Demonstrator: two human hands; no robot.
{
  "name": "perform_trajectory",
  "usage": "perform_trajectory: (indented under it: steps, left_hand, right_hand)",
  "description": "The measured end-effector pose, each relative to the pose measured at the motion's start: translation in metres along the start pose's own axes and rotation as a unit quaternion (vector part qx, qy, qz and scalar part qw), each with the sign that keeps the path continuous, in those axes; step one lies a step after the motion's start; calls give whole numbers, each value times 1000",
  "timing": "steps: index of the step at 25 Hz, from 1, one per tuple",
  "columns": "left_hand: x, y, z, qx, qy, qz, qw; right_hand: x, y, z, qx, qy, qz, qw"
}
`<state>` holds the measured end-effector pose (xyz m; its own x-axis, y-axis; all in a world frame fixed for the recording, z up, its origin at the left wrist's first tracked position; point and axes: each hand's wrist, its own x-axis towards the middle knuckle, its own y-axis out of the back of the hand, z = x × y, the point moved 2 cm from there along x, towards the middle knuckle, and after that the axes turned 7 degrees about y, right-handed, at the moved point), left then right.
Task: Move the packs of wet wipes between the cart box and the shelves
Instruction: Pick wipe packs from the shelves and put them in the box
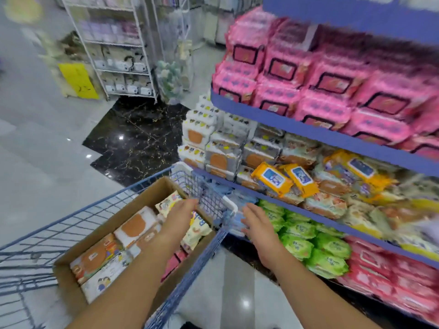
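A cardboard box sits in a blue wire cart and holds wet wipe packs: white ones with orange lids, cream ones and a pink one. My left hand reaches into the box over the cream packs with its fingers stretched toward the cart's mesh; it holds nothing that I can see. My right hand hovers open with fingers spread, just right of the cart's corner, in front of blue packs and green packs on a lower shelf.
Blue shelves on the right carry pink packs on top, orange packs in the middle and red packs at the bottom. A white wire rack and a yellow sign stand far left.
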<state>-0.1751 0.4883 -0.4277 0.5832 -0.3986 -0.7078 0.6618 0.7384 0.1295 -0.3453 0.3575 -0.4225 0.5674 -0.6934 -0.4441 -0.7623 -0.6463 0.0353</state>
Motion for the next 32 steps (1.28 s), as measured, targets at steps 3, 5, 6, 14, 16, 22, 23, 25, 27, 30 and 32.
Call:
perform_trajectory:
  steps: [3, 5, 6, 14, 16, 22, 23, 25, 27, 30, 32]
  left_hand:
    - [-31, -93, 51, 36, -62, -50, 996]
    - [-53, -158, 80, 49, -98, -73, 991]
    - [-66, -196, 94, 60, -117, -89, 987]
    - [-168, -424, 182, 84, -286, -206, 932]
    - [-190, -470, 202, 104, -315, -227, 916]
    - [-217, -593, 241, 181, -357, -289, 869]
    - [-215, -612, 246, 200, -363, -303, 858]
    - [-204, -653, 257, 252, -376, -321, 832]
    - [-191, -694, 268, 325, -401, -307, 799]
    - [-175, -747, 284, 418, -429, -272, 753]
    - [-160, -780, 292, 470, -435, -254, 725]
  right_hand:
    - [-13, 90, -34, 34, 36, 54, 997]
    - [-22, 148, -56, 41, 60, 86, 994]
    - [-28, 182, -67, 50, 73, 108, 990]
    - [-65, 411, -143, 73, 185, 237, 951]
    - [-71, 455, -160, 67, 204, 266, 940]
    - [-78, 578, -187, 23, 224, 336, 915]
    - [-79, 597, -189, 14, 221, 349, 910]
    - [-82, 635, -191, -6, 210, 380, 901]
    - [-80, 673, -191, -35, 200, 405, 892]
    - [-69, 726, -189, -87, 171, 418, 888]
    - [-60, 757, -186, -152, 154, 413, 885]
